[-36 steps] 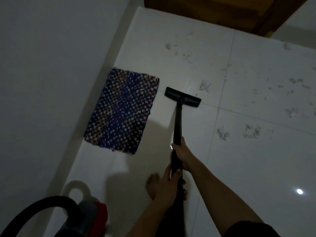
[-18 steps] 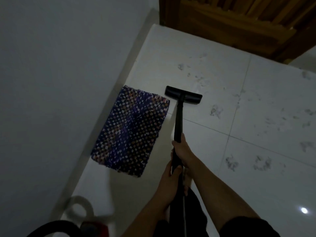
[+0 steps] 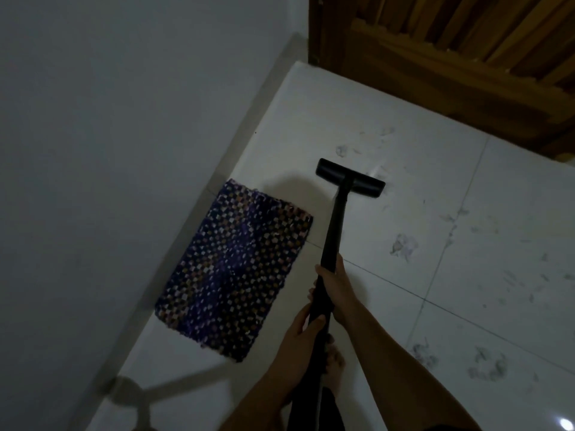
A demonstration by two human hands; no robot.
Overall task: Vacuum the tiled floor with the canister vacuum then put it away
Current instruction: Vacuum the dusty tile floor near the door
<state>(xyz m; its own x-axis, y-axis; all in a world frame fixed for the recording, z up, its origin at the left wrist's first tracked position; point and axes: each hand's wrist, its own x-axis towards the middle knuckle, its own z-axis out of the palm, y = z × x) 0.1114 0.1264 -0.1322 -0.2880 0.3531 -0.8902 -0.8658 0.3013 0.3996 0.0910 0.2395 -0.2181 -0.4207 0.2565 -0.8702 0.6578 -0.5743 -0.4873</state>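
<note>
Both hands are stacked on the black wand (image 3: 333,231), right hand (image 3: 337,287) ahead, left hand (image 3: 300,340) behind, fingers curled tight around it, probably for push control, so the floor head (image 3: 350,178) sits flat at 12 o'clock by the dust clumps (image 3: 403,245), mat (image 3: 233,269) at 10.

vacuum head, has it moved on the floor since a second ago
Yes. The vacuum head has gone forward, away from the person: earlier it sat near the tile seam beside the mat, now well past both, nearer the wooden door.
</note>
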